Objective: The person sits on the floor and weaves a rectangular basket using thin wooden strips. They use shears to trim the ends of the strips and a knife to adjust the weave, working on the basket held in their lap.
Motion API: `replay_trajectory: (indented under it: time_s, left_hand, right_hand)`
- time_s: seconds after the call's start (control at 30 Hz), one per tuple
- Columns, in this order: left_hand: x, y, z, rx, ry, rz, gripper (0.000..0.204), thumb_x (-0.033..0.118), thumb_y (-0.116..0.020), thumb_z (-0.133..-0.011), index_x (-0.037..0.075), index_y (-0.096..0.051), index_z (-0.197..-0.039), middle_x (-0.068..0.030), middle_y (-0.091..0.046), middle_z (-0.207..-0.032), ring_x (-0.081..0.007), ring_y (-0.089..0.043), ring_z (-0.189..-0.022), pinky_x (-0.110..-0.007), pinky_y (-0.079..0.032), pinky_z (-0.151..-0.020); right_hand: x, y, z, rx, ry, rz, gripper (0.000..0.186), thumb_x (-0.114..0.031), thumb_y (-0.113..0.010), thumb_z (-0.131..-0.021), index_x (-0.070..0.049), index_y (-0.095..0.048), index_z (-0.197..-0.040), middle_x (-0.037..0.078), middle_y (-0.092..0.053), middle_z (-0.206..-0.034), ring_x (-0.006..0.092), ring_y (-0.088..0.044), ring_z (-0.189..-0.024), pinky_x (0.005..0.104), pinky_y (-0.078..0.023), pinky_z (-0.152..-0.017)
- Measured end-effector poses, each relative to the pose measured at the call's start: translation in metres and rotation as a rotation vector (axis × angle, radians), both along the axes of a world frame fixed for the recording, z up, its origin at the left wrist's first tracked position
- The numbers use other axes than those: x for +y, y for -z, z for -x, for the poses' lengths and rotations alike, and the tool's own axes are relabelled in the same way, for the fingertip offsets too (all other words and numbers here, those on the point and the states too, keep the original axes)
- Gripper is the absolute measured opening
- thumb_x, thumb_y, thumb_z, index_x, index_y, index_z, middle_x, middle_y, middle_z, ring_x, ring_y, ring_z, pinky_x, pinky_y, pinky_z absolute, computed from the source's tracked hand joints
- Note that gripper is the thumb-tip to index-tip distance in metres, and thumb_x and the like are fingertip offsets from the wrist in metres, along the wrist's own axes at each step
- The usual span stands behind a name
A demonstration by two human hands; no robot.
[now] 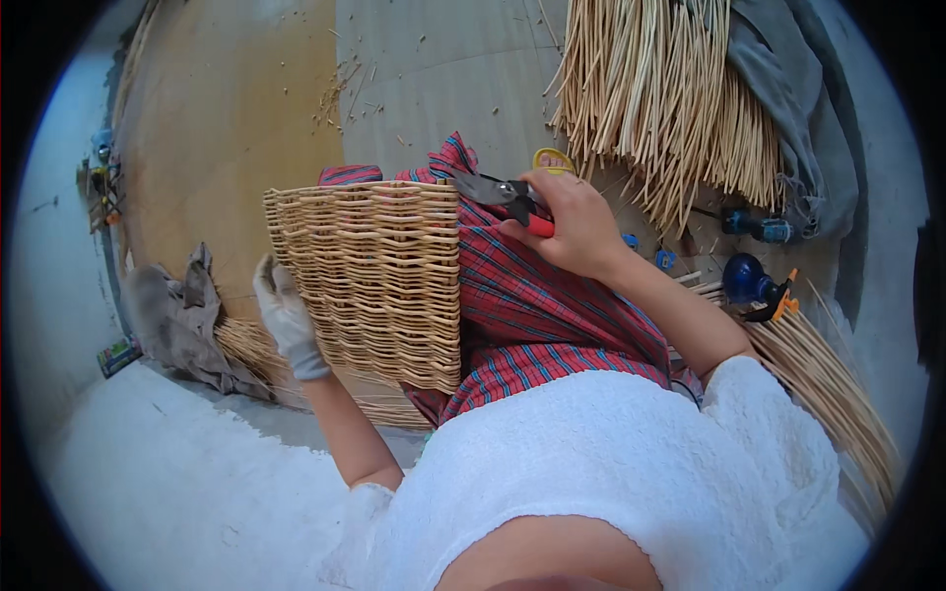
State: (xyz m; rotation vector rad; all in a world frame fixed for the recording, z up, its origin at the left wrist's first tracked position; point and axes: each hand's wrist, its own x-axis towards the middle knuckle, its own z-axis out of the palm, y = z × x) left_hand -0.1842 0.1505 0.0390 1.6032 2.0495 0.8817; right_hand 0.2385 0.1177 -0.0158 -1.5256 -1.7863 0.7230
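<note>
A tan wicker basket point(379, 271) rests on its side across my lap, over a red plaid cloth point(522, 286). My left hand point(291, 320), in a white glove, lies along the basket's left edge. Its fingers point upward, stretched out and slightly apart, and part of the hand may be hidden by the wickerwork. My bare right hand point(572, 219) is closed around red-handled pruning shears point(505, 192). The dark blades of the shears point left and lie at the basket's upper right corner.
A big bundle of pale rods point(655, 98) lies far right beside grey cloth point(803, 108). Nearer are a blue power drill point(759, 226), a dark blue spray bottle point(751, 281) and more rods point(823, 379). Cut scraps point(330, 103) litter the floor; cloth-covered rods point(246, 347) lie left.
</note>
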Motion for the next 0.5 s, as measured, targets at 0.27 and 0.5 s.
replay_trajectory:
  time_s: [0.27, 0.5]
  left_hand:
    - [-0.014, 0.017, -0.014, -0.118, 0.017, -0.037, 0.069, 0.052, -0.062, -0.105, -0.002, -0.049, -0.146, -0.0147, -0.060, -0.139, -0.0217, -0.059, -0.121, -0.034, -0.049, -0.105]
    - [-0.011, 0.022, -0.021, -0.126, 0.018, -0.060, 0.070, 0.052, -0.063, -0.105, -0.002, -0.049, -0.145, -0.0149, -0.060, -0.137, -0.0219, -0.059, -0.120, -0.035, -0.049, -0.104]
  right_hand:
    - [0.007, -0.007, 0.000, 0.004, -0.070, 0.131, 0.059, -0.058, -0.075, -0.090, -0.011, -0.062, -0.123, 0.015, -0.069, -0.100, 0.0386, -0.068, -0.099, 0.0511, -0.053, -0.085]
    - [0.012, -0.010, -0.006, 0.013, -0.126, 0.192, 0.059, -0.058, -0.075, -0.091, -0.014, -0.061, -0.128, 0.014, -0.070, -0.100, 0.0374, -0.070, -0.098, 0.0506, -0.054, -0.084]
